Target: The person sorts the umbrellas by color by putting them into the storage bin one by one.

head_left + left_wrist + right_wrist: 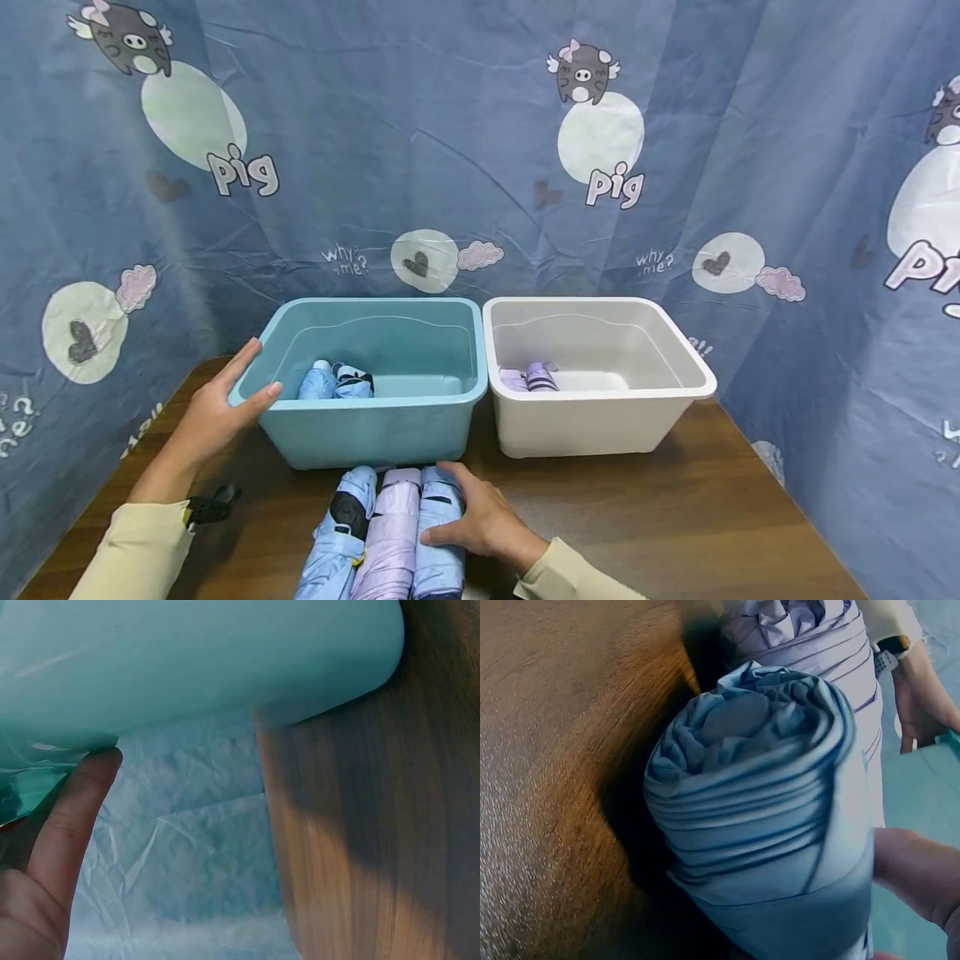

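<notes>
Umbrella (757, 817) rolled end, wrist-view only

The left hand (217, 408) lies against the near left corner of the teal bin (375, 417), its fingers (243, 360) straight along the outer wall and the thumb set on the rim. Its forearm, in a pale yellow sleeve, runs back toward the body with a dark strap at the wrist. The right hand (480, 521), nearer than the bin, curls round the blue umbrella (438, 533), thumb on its top.
</notes>
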The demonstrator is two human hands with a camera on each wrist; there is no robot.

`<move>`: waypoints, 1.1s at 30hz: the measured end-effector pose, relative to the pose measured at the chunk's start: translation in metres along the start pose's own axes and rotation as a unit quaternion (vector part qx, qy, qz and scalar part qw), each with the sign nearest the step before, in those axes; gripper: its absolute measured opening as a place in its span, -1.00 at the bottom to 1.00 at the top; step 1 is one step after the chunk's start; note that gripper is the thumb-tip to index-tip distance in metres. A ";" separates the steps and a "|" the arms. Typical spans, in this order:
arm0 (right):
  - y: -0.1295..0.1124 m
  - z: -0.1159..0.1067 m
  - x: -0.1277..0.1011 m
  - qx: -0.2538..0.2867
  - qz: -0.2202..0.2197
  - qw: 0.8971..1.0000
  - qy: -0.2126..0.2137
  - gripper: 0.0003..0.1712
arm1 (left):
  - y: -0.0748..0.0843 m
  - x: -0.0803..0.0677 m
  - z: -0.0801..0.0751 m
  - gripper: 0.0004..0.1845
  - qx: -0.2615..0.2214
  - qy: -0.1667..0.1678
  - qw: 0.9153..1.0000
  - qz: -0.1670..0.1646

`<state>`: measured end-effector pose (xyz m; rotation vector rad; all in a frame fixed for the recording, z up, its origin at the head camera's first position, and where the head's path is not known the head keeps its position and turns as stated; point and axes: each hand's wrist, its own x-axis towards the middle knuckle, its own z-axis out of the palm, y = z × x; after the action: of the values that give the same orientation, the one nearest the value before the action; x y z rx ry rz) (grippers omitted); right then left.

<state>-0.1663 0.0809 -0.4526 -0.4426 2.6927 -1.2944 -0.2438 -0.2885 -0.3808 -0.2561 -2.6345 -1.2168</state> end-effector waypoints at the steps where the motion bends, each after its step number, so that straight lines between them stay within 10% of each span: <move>1: 0.000 0.000 0.000 0.003 -0.003 1.000 -0.002 -0.02 | 0.000 0.000 -0.001 -0.12 -0.001 0.000 1.000 0.000; 33: 0.010 -0.037 -0.007 0.073 -0.024 0.997 -0.023 -0.33 | -0.001 -0.001 0.001 -0.12 -0.005 0.005 1.000 0.007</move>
<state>-0.1702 0.1162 -0.4370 -0.5167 2.5434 -1.4613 -0.2435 -0.2881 -0.3826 -0.2674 -2.6141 -1.2237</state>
